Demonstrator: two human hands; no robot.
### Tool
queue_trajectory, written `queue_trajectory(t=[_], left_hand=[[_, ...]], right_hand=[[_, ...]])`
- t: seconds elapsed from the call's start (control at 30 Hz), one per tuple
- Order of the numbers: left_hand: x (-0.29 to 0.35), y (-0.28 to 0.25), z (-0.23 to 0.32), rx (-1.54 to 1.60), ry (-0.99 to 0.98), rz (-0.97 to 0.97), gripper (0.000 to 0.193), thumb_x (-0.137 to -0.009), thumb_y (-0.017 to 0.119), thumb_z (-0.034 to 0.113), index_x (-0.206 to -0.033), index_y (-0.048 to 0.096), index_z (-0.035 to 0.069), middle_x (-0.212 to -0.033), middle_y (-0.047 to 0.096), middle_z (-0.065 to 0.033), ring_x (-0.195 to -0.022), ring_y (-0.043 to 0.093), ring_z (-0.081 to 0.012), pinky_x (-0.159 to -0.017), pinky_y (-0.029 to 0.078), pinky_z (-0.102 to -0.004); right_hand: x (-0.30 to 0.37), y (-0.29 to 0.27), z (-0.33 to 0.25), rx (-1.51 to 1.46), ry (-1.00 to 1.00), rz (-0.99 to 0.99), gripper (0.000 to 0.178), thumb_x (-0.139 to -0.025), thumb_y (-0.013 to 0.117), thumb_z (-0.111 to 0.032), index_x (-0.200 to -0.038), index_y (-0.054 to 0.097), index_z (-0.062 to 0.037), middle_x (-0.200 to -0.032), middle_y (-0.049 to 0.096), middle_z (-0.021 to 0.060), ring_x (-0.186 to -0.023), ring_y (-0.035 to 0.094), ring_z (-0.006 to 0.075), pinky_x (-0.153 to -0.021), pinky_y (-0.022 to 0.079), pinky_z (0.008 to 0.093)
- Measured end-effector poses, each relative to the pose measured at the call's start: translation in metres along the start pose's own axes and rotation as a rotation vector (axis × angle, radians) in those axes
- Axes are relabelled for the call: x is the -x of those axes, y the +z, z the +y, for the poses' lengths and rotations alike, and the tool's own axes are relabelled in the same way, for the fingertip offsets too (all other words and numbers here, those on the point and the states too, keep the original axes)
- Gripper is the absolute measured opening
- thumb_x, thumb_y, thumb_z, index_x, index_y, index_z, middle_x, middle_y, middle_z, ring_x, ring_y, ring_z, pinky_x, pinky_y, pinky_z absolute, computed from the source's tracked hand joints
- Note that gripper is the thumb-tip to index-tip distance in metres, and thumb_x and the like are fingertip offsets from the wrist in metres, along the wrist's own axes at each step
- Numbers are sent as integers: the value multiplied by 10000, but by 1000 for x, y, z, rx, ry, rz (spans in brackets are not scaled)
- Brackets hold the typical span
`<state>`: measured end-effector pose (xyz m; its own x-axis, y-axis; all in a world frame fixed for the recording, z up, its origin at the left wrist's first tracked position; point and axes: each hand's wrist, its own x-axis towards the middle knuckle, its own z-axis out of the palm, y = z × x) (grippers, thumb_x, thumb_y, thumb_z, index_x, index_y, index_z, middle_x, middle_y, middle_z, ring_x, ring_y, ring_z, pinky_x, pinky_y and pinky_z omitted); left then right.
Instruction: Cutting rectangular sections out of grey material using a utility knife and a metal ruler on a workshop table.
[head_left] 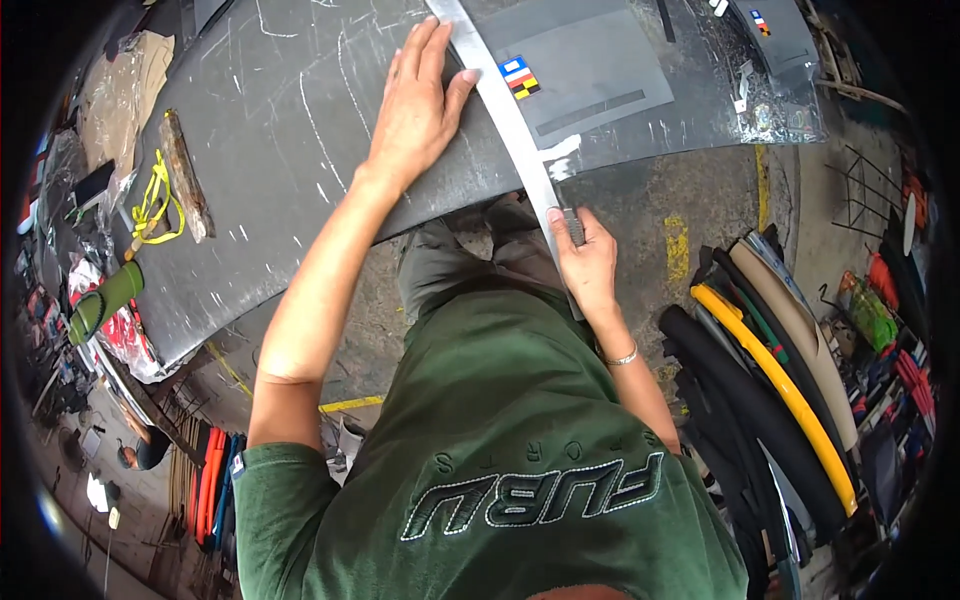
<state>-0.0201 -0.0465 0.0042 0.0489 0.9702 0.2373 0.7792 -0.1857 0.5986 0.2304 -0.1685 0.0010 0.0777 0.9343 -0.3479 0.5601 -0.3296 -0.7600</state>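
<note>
- Metal ruler (508,115), in the head view, lay slantwise over the dark, scratched tabletop (260,160), running from the upper edge of the view down past the tabletop's near edge.
- The left hand (418,110) rested palm down on the tabletop, left of the ruler; its fingers were stretched out side by side, with the thumb spread away from them and its tip against the ruler.
- The right hand (587,262) was clamped on a small, dark, ribbed object (574,226) beside the ruler's lower end, its thumb along the metal; the fingers underneath were hidden.
- A translucent grey sheet (620,55) lay just right of the ruler, with a colourful patch (519,77) near its left edge.
- Toward the tabletop's left end were a rough wooden piece (188,180), a yellow cord (157,190) beside it, and a green roll (122,287) nearer the corner.
- On the right, well apart from the ruler, a yellow roll (795,400) lay between black and beige ones.
</note>
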Motion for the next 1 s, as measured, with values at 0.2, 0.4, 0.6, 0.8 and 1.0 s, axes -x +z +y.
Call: queue_trajectory(t=[0.2,0.4,0.6,0.8,1.0], left_hand=[[-8,7,-27,-205,169,-77,764,-961,662,507,-1480,447,-10,-1553,431,-214,-1473,379,-386,-1235,283,-522],[-9,1,-14,-155,82,-181,710,-954,687,353,-1475,429,-54,-1529,440,-260,-1476,379,-384,-1238,269,-531],[-10,2,-8,-223,102,-191,762,-945,685,401,-1490,414,-58,-1523,440,-273,-1470,382,-400,-1243,260,-522],[-12,0,-9,-232,75,-226,738,-938,703,363,-1481,424,-52,-1520,449,-259,-1470,384,-394,-1242,260,-519],[-10,2,-11,-193,76,-201,775,-918,724,370,-1490,413,-51,-1532,438,-257,-1474,375,-405,-1244,255,-521]], right_hand=[[2,-1,-17,183,-102,47,277,-934,746,-307,-957,656,-47,-765,671,221,-760,682,442,-644,512,465],[-6,-5,-24,35,80,-20,280,-927,757,-303,-910,673,-37,-718,661,182,-665,672,358,-626,503,420],[-19,-3,-17,-48,88,-47,292,-932,756,-314,-933,708,-25,-683,652,130,-620,627,220,-615,488,359],[-14,4,-17,-295,60,16,249,-918,783,-253,-936,731,-11,-682,662,37,-643,541,79,-621,472,289],[-23,7,-10,-218,39,49,247,-901,784,-256,-943,737,-18,-684,668,95,-631,591,102,-624,488,296]])
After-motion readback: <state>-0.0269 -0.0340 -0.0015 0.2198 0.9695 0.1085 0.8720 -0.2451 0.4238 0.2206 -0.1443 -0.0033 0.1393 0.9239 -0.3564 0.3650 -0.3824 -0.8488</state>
